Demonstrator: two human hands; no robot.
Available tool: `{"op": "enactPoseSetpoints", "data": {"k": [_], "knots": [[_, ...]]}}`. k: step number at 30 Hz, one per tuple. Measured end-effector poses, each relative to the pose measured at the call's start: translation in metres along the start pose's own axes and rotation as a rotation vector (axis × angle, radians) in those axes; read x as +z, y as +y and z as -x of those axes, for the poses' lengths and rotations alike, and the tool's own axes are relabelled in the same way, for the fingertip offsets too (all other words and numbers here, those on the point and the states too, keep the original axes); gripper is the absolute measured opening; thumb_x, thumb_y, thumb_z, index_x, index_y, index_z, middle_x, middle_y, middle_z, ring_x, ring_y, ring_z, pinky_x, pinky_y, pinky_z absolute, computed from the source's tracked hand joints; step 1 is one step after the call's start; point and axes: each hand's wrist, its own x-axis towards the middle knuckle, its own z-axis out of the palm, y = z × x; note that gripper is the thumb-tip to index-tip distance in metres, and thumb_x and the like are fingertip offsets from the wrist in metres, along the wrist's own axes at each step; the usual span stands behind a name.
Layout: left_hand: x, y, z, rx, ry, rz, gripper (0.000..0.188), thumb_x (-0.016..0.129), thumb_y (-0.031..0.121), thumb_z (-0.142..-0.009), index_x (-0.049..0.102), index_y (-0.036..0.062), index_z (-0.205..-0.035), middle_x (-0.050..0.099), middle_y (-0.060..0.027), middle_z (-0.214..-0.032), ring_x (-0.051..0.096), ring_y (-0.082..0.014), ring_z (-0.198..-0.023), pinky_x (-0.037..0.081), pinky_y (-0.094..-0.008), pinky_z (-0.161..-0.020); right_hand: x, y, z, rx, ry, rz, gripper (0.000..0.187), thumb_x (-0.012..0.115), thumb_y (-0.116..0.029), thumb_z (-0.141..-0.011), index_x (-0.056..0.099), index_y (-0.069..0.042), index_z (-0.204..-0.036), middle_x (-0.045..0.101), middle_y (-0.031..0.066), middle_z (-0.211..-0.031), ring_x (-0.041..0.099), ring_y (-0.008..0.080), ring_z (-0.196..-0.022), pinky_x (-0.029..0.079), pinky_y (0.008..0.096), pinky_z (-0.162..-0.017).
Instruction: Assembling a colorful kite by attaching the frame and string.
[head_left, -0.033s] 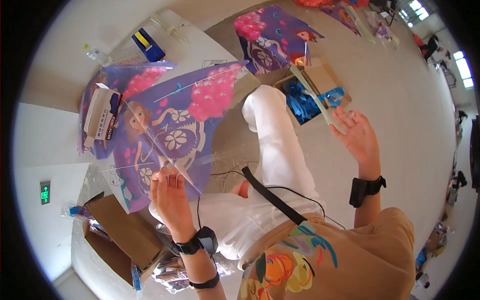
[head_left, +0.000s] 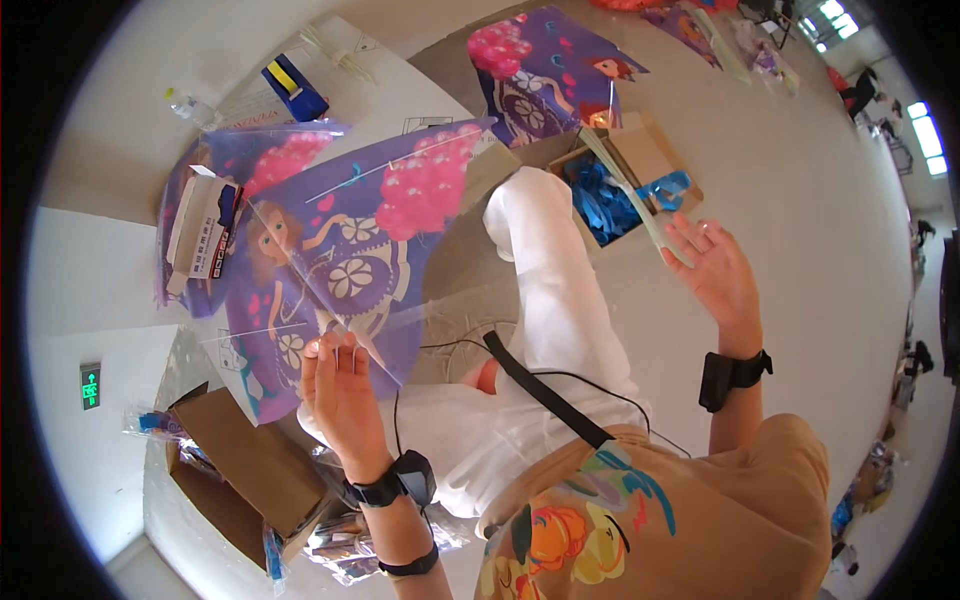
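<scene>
A purple printed kite sheet (head_left: 415,285) with a cartoon figure, pink blobs and thin rods across it lies over the white board at left. My left hand (head_left: 345,405) is raised at its lower edge, fingers extended and close together, holding nothing that I can see. Whether the fingertips touch the sheet, I cannot tell. Out to the right, my right hand (head_left: 718,275) is open with its palm showing and nothing in it. Nearest to it are a bundle of pale thin sticks (head_left: 612,165) and a cardboard box (head_left: 655,155) of blue ribbon strips (head_left: 600,195).
On the white board (head_left: 400,85) stand a blue tape dispenser (head_left: 295,88), a small carton (head_left: 205,225) and a clear bottle (head_left: 193,107). A second purple sheet (head_left: 545,75) lies beyond my knee. An opened brown box (head_left: 250,460) sits at lower left. A black cable (head_left: 590,385) crosses my lap.
</scene>
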Motion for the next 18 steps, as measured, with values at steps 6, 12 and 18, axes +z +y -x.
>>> {"op": "enactPoseSetpoints", "data": {"k": [6,12,18], "knots": [[-0.001,-0.008,-0.01,-0.018,0.032,-0.078,0.011,0.059,0.013,-0.095,0.058,0.0079,-0.105,0.062,-0.0034,-0.106,0.06,-0.0186,-0.1,0.045,-0.029,-0.084,0.002,-0.008,0.002,0.044,0.059,0.344,0.013,0.061,-0.018,-0.092,0.061,-0.009,-0.102,0.062,0.0098,-0.118,0.056,0.0225,-0.113,0.045,0.039,-0.095],[0.006,-0.019,-0.016,-0.004,0.125,-0.295,0.012,0.06,0.013,-0.094,0.059,0.007,-0.105,0.063,-0.0013,-0.101,0.061,-0.0131,-0.097,0.044,-0.0262,-0.082,-0.02,-0.005,-0.015,0.091,0.115,0.902,0.019,0.07,-0.025,-0.085,0.059,-0.01,-0.091,0.066,0.0002,-0.092,0.059,0.0075,-0.09,0.045,0.0262,-0.083],[0.008,-0.071,-0.023,-0.127,0.121,-0.567,0.014,0.064,0.014,-0.092,0.061,0.0073,-0.104,0.064,0.0014,-0.094,0.061,-0.0087,-0.089,0.043,-0.0228,-0.075,-0.076,0.009,-0.035,0.188,0.256,1.259,0.03,0.077,-0.033,-0.079,0.058,-0.011,-0.072,0.062,0.0001,-0.071,0.057,0.008,-0.068,0.043,0.0236,-0.062]]}}
